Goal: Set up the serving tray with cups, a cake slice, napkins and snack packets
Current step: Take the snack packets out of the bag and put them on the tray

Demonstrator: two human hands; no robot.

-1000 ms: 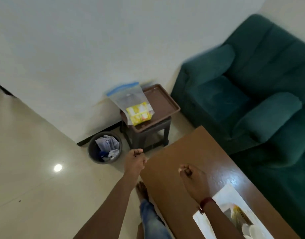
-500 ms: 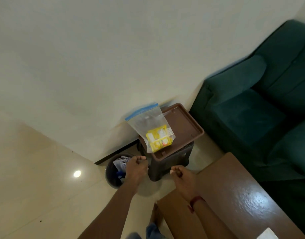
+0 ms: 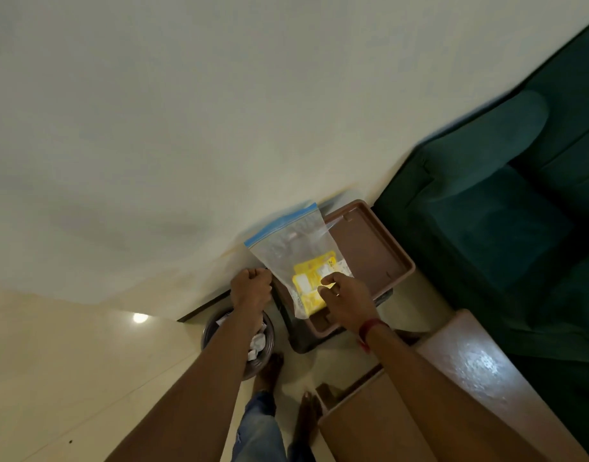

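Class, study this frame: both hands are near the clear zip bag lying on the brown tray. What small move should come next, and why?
Probably the right hand should close on the zip bag. Its fingers are open just in front of the yellow packets inside, while the left hand is a fist beside the bag's edge. The brown tray holds nothing else in view.

A plain cream wall [image 3: 219, 111] meets a glossy pale floor [image 3: 69, 378] holding a lamp's reflection [image 3: 139, 317]. A dark green sofa [image 3: 503, 211] fills the right; a wooden surface [image 3: 453, 378] shines at lower right.
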